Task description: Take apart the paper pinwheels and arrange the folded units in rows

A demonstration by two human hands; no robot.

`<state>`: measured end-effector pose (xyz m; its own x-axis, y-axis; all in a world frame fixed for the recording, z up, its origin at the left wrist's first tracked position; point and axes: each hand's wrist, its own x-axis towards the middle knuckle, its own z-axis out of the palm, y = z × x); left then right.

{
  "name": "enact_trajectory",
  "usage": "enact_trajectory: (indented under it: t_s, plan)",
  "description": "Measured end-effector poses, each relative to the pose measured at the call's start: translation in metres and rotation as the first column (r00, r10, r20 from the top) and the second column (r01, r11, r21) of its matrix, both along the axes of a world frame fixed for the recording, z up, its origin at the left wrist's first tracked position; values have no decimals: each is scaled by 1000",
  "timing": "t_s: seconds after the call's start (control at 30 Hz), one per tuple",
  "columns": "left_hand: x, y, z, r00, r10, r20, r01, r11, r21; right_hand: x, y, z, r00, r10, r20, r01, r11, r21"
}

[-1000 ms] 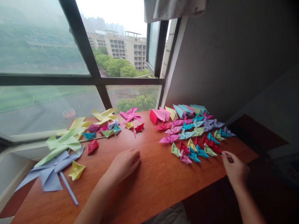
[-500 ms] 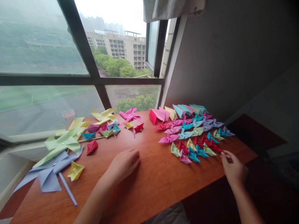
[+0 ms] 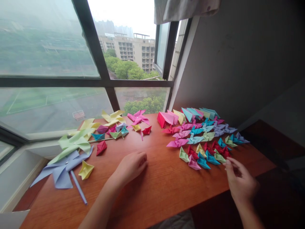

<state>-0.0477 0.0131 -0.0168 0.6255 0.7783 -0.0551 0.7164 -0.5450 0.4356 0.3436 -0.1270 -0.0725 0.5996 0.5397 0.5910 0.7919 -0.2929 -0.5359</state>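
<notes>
My left hand [image 3: 133, 167] rests on the wooden table [image 3: 164, 190], its fingers curled in and nothing visible in them. At the right, my right hand [image 3: 241, 179] has thumb and forefinger pinched at the near tip of a light green paper boat [image 3: 219, 156]. Just beyond the fingertips lies a red paper boat [image 3: 226, 153]. Blue paper boats [image 3: 211, 158] and a pink paper boat [image 3: 194, 163] sit to the left in the same group. Behind them stand rows of folded paper cranes [image 3: 195, 139].
Folded paper planes [image 3: 168, 117] line the back right. Paper pinwheels, among them a purple one [image 3: 63, 173], lie at the left with a yellow boat [image 3: 85, 170] and a red boat [image 3: 101, 148]. The window [image 3: 140, 83] borders the table's far side; a grey wall [image 3: 224, 70] rises at the right.
My right hand's fingertips have shifted from the red boat's tip to the light green boat's tip. The left hand stays put on the table. The view has turned slightly left.
</notes>
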Motion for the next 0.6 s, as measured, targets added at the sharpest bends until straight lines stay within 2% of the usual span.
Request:
enact_trajectory:
  t_s: [0.17, 0.33, 0.43, 0.5, 0.6]
  plan:
    - [-1, 0, 1, 1000, -2, 1, 2, 1000, -5, -38, 11, 12, 985, 128, 115, -130, 991, 7]
    - [-1, 0, -1, 1000, -7, 7, 7, 1000, 3, -45, 11, 7, 992, 103, -70, -101, 994, 35]
    - [-1, 1, -3, 1000, -7, 8, 7, 1000, 8, -43, 9, 7, 993, 111, -46, -109, 994, 28]
    - [-2, 2, -5, 1000, -2, 6, 2, 1000, 6, -35, 7, 7, 997, 64, -51, -63, 998, 13]
    - [-2, 3, -6, 1000, 2, -1, -2, 1000, 3, -10, 3, 0, 977, -65, -201, 64, 998, -8]
